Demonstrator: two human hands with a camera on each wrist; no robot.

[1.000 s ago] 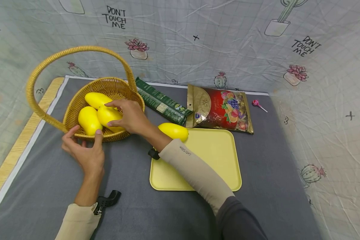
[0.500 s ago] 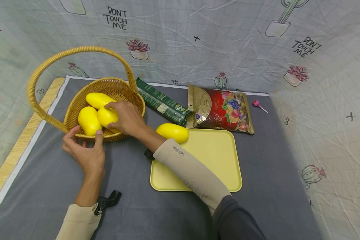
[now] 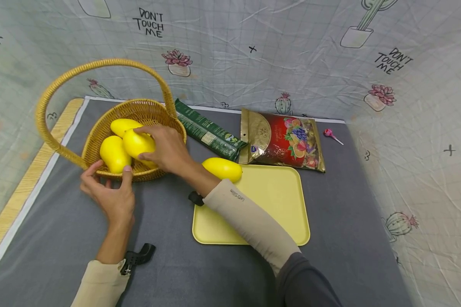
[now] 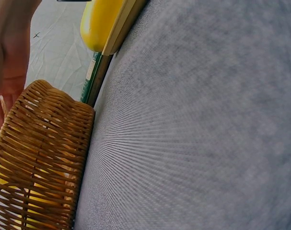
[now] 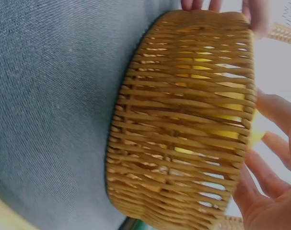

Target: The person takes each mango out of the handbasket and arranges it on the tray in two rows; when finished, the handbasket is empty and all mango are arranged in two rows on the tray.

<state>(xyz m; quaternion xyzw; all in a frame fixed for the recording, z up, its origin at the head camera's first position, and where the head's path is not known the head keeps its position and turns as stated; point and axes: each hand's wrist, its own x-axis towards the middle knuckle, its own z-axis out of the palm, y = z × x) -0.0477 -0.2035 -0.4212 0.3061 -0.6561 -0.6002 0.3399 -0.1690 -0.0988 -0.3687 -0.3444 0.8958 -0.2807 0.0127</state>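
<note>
Right grip (image 3: 167,147) has the right-hand fruit (image 3: 135,143) pinched between thumb and fingers, inside the wicker basket (image 3: 153,111). Can't tell if that yellow fruit is clear of the basket floor. Left grip (image 3: 113,194) holds the basket's near left rim, thumb on the near side.

Main risk: slip. Fruit looks smooth and rounded, so an off-centre pinch could squirt it out onto its neighbours. They're packed tight: left fruit (image 3: 115,154) just beside it, far fruit (image 3: 122,126) behind. Push sideways and you'd likely shift both, or trap your left thumb against the left one.

Second: tipping. Your left grip is the only visible brace. Ease it off while your right knuckles snag the rim or the tall handle (image 3: 103,63), and the basket could rock.

Third: your right sleeve (image 3: 249,217). It crosses over the yellow tray (image 3: 272,204), close to the tray fruit (image 3: 223,169) at the far left corner. Swing low to the right and you could roll that onto the counter (image 3: 342,213) or into the green packet (image 3: 209,131). Keep your elbow high.
</note>
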